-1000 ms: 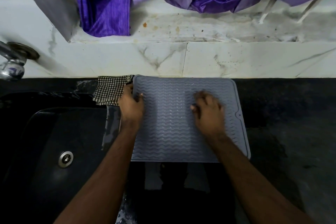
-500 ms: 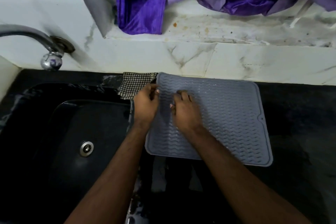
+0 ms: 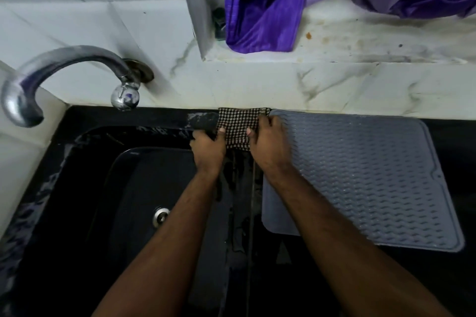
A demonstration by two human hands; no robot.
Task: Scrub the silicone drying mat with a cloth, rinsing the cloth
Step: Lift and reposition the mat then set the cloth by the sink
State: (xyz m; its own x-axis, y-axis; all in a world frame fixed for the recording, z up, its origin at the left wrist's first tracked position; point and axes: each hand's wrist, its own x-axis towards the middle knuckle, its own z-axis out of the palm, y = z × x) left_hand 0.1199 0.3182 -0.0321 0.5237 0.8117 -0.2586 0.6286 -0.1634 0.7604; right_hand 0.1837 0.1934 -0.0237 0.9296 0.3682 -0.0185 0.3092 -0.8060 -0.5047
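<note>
Both hands take up the cloth beside the mat.
Left hand (image 3: 210, 148) and right hand (image 3: 269, 145) pinch the black-and-white checked cloth (image 3: 238, 125) on the black counter (image 3: 203, 117), touching the grey ribbed silicone drying mat (image 3: 360, 175); scrubbing and rinsing seemingly remain.

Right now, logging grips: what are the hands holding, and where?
Both hold the cloth: left hand at its left edge, right hand at its right edge.

Cloth (image 3: 238, 127) edges under both hands' fingers; mat (image 3: 360, 177) near-left corner behind right forearm; purple fabric (image 3: 262, 23) cropped at top.
</note>
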